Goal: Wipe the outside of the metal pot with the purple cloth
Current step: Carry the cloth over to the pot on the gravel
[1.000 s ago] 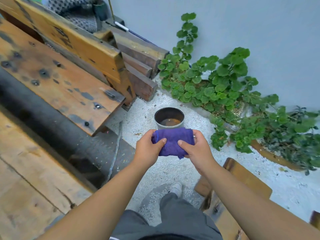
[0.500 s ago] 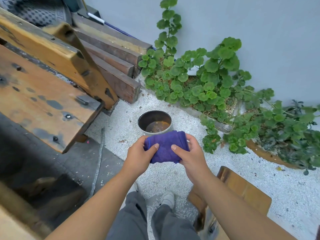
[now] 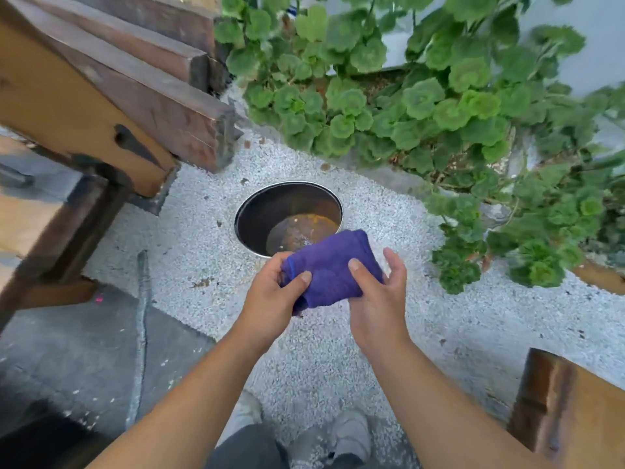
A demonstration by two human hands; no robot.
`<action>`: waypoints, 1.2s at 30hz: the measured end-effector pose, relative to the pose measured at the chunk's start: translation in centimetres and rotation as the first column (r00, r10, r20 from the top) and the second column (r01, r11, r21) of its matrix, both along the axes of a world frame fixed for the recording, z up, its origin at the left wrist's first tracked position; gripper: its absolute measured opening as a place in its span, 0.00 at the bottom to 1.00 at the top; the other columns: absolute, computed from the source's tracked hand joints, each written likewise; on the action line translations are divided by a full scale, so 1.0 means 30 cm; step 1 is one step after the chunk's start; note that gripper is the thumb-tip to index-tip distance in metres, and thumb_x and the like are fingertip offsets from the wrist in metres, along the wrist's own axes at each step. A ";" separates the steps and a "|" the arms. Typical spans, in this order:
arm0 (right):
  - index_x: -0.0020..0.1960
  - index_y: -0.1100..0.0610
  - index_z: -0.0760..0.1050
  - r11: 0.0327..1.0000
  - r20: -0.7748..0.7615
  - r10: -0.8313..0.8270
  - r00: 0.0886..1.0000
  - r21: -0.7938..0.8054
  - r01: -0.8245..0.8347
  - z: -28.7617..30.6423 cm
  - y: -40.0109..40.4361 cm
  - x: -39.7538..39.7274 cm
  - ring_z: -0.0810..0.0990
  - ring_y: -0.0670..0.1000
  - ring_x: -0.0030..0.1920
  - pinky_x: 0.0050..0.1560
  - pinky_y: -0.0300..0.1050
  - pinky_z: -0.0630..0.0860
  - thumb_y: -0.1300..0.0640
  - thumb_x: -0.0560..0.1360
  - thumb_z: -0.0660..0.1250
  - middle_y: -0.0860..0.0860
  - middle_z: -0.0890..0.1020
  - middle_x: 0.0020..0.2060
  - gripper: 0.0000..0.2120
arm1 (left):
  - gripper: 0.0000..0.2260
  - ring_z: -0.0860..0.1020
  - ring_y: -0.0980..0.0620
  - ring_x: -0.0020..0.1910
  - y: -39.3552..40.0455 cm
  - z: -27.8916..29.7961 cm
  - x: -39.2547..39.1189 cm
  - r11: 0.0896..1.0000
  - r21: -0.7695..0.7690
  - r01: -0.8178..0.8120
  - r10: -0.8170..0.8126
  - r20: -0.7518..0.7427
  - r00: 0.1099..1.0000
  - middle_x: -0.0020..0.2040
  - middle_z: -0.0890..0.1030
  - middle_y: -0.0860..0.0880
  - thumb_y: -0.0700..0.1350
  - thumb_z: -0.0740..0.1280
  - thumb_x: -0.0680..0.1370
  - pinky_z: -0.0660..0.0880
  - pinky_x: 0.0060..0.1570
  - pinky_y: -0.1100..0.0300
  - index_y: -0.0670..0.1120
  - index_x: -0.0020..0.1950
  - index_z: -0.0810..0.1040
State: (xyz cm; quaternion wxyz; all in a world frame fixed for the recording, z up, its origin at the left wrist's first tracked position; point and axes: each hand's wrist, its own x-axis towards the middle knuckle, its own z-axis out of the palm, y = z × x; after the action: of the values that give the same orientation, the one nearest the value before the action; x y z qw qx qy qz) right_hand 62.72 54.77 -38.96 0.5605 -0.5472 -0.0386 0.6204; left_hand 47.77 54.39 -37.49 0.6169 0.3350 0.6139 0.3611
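Observation:
The metal pot (image 3: 267, 211) stands upright on the pale gravel, seen from above, its inside dark with a rusty brown bottom. A folded purple cloth (image 3: 333, 265) is held in the air just in front of the pot and hides part of its near rim. My left hand (image 3: 275, 296) grips the cloth's left end, thumb on top. My right hand (image 3: 378, 296) holds the right end, thumb pressed on top and fingers spread behind it. Neither hand touches the pot.
A wooden bench (image 3: 67, 106) and stacked dark planks (image 3: 162, 82) stand to the left. Green potted plants (image 3: 422, 96) crowd the back and right. A wooden piece (image 3: 571, 411) sits at lower right. My shoes (image 3: 338, 438) stand on the gravel below.
The view has dropped and come closer to the pot, which now looks larger. Both hands with the cloth have come nearer the pot, and the right fingers have spread.

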 end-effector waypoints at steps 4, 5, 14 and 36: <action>0.63 0.63 0.73 0.998 -0.128 0.032 0.991 0.061 -0.025 -0.229 0.075 -0.029 0.81 0.58 0.54 0.58 0.56 0.76 0.66 0.70 0.71 0.61 0.81 0.55 0.22 | 0.09 0.77 0.60 0.32 0.108 -0.238 0.018 0.998 0.042 0.046 -0.047 0.011 0.999 0.37 0.82 0.56 0.34 0.64 0.80 0.72 0.29 0.64 0.48 0.54 0.76; 0.65 0.64 0.72 0.996 -0.098 0.050 0.994 0.080 -0.042 -0.276 0.098 -0.023 0.81 0.59 0.55 0.58 0.57 0.76 0.69 0.71 0.70 0.61 0.81 0.55 0.23 | 0.09 0.77 0.58 0.34 0.137 -0.286 0.021 0.996 0.061 0.063 -0.064 0.013 0.998 0.38 0.82 0.56 0.35 0.64 0.80 0.74 0.30 0.62 0.49 0.54 0.76; 0.60 0.54 0.72 0.961 0.222 -0.113 0.968 0.273 0.049 -0.529 0.320 0.181 0.82 0.51 0.50 0.49 0.51 0.79 0.70 0.67 0.69 0.51 0.83 0.50 0.24 | 0.29 0.67 0.47 0.74 0.279 -0.682 0.000 0.582 -0.049 0.812 -0.339 -0.922 0.187 0.72 0.73 0.48 0.61 0.59 0.78 0.72 0.62 0.47 0.47 0.75 0.64; 0.66 0.35 0.64 0.821 0.873 0.039 0.487 0.250 -0.514 -0.425 0.403 0.088 0.78 0.39 0.51 0.44 0.24 0.69 0.62 0.66 0.71 0.37 0.77 0.57 0.36 | 0.14 0.71 0.65 0.30 0.275 -0.557 -0.275 0.868 0.151 0.474 -0.254 -0.685 0.683 0.29 0.73 0.64 0.42 0.67 0.79 0.65 0.31 0.71 0.52 0.36 0.69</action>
State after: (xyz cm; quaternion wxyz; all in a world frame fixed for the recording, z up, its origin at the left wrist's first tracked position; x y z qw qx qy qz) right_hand 65.36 66.84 -51.71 0.4763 -0.6028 -0.5455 0.3349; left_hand 39.53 62.64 -54.20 0.3653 0.6490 0.6411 0.1850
